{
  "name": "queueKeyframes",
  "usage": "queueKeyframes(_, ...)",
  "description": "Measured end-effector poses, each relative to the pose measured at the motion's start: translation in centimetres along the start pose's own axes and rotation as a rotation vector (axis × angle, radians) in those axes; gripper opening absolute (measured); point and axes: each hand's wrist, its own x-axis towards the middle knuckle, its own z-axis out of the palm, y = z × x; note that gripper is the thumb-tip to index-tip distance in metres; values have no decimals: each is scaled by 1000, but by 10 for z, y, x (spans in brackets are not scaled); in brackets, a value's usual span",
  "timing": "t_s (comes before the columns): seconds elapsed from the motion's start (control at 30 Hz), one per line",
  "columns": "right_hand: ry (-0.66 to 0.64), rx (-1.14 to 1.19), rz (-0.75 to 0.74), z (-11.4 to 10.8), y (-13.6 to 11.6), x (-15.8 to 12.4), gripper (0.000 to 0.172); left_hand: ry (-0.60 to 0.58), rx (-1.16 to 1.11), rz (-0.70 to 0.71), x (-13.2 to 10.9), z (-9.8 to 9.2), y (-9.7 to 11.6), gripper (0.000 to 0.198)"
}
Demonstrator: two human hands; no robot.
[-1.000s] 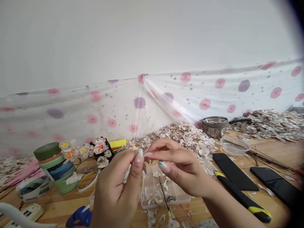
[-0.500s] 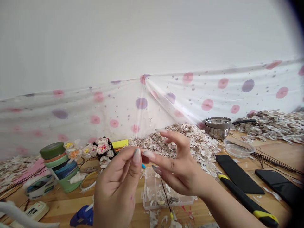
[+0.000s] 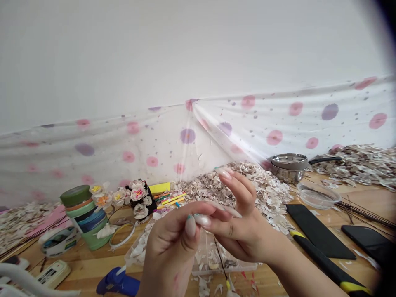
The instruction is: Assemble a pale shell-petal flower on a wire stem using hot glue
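My left hand (image 3: pixel 173 247) is raised in front of me, its thumb and fingers pinched together on something too small to make out. My right hand (image 3: pixel 235 218) meets it from the right; thumb and forefinger touch the left fingertips while the other fingers lift upward, spread. Both hands hover over a clear plastic compartment box (image 3: pixel 216 258) with pale flakes in it. A thin dark wire (image 3: pixel 220 260) lies across the box.
A big heap of pale shell-like flakes (image 3: pixel 247 185) lies behind the hands. Left: stacked tape rolls (image 3: pixel 85 216), small paper flowers (image 3: pixel 130 196), coloured pens (image 3: pixel 168 199), a blue glue gun (image 3: pixel 117 284). Right: steel bowls (image 3: pixel 289 167), a clear dish (image 3: pixel 317 194), black phones (image 3: pixel 318 231), a yellow-black tool (image 3: pixel 328 264).
Both hands have sunk lower and nearer to me. The right hand's outer fingers, curled a second ago, have lifted and spread. The view has shifted a little to the left.
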Motion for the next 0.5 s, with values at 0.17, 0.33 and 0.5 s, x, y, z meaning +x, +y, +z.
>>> queueKeyframes(0.17, -18, 20, 15, 4, 2, -3, 82, 85, -13, 63, 4, 10, -4, 19)
queueKeyframes(0.33, -46, -47, 42, 7, 7, -7, 79, 198, 74, 89, 4, 7, -8, 18)
queueKeyframes(0.5, -57, -46, 46, 7, 8, -7, 85, 222, 238, 117, -1, -1, -10, 21)
